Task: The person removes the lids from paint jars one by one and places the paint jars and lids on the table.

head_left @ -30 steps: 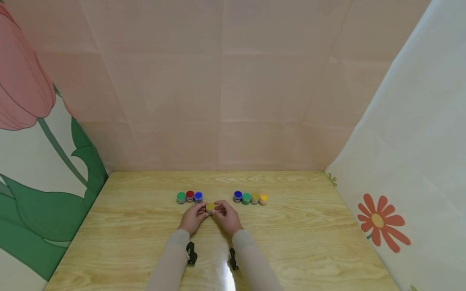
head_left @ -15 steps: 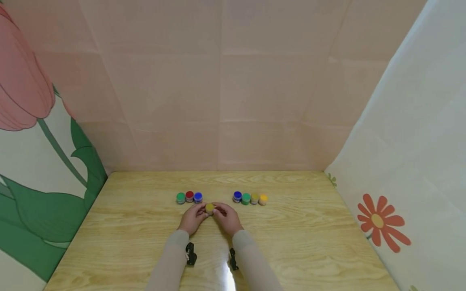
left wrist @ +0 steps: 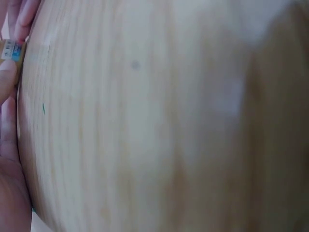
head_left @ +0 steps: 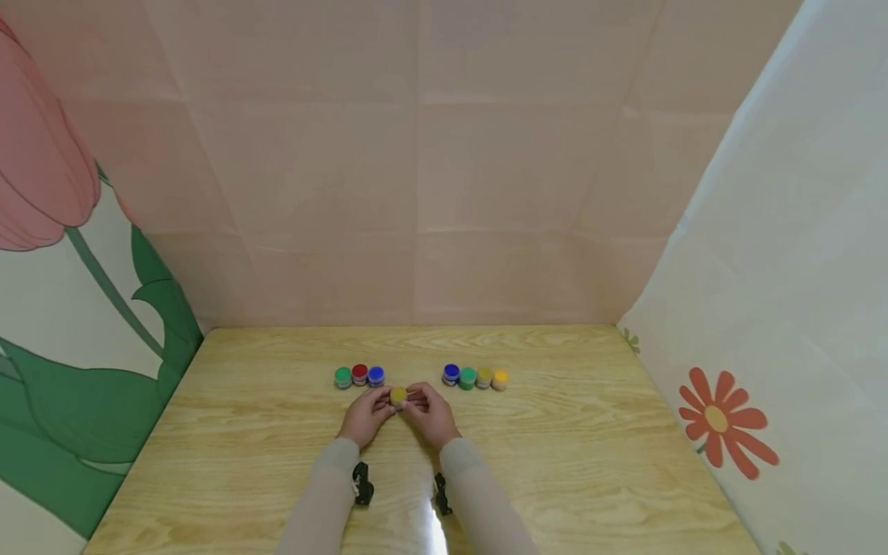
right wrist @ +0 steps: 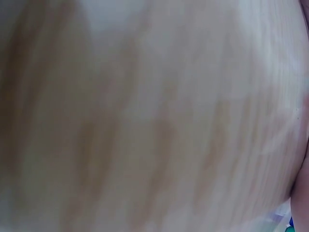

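Observation:
Between the two hands, in the head view, is a small round pot with a mustard-yellow lid (head_left: 398,396). My left hand (head_left: 364,417) holds it from the left with thumb and fingers. From the other side my right hand (head_left: 432,417) grips it too. The left wrist view catches the pot's printed label (left wrist: 10,50) at its left edge, with a thumb against it. In the right wrist view only a sliver of hand (right wrist: 301,188) shows at the right edge. Whether the pot touches the table cannot be told.
Behind the left hand stand a green-lidded pot (head_left: 343,378), a red-lidded pot (head_left: 359,375) and a blue-lidded pot (head_left: 376,376). Further right is a row of dark blue (head_left: 451,375), green (head_left: 467,378), mustard (head_left: 484,378) and orange-yellow (head_left: 499,379) pots. All stand on a wood-grain table (head_left: 590,447).
Both hands keep their hold on the mustard-lidded pot, with only slight movement. The whole head view has shifted a little; the other pots stay in their rows.

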Tool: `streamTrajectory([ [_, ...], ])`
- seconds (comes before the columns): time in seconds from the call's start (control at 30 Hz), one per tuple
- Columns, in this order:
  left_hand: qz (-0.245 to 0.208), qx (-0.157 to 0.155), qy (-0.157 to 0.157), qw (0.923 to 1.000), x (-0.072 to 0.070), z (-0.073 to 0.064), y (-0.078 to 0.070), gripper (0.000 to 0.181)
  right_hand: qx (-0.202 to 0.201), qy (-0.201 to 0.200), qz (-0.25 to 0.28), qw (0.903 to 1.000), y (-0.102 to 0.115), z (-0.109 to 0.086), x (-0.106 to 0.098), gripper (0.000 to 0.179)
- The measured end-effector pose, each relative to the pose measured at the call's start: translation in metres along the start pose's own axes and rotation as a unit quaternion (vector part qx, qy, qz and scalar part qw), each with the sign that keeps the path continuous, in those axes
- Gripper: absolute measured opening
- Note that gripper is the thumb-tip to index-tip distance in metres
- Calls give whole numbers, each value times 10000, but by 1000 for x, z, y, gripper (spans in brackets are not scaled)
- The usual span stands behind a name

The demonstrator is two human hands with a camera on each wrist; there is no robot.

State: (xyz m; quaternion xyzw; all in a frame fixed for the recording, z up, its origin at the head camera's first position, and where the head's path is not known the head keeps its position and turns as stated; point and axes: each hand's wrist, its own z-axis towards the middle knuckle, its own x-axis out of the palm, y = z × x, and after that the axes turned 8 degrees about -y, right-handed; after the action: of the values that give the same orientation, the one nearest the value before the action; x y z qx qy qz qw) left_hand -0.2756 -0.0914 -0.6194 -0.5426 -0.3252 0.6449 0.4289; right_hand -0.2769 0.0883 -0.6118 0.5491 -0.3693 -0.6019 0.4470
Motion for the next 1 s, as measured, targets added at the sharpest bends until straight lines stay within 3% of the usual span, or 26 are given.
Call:
streamTrajectory([
  [0.57,93,-37,20,9999,1,1,1,39,-200,352,-207,9990,0,1,-9,33],
  [1.0,133,-36,-49,9999,1,1,1,37,-25,161,-43,9999,1,1,-3,26],
])
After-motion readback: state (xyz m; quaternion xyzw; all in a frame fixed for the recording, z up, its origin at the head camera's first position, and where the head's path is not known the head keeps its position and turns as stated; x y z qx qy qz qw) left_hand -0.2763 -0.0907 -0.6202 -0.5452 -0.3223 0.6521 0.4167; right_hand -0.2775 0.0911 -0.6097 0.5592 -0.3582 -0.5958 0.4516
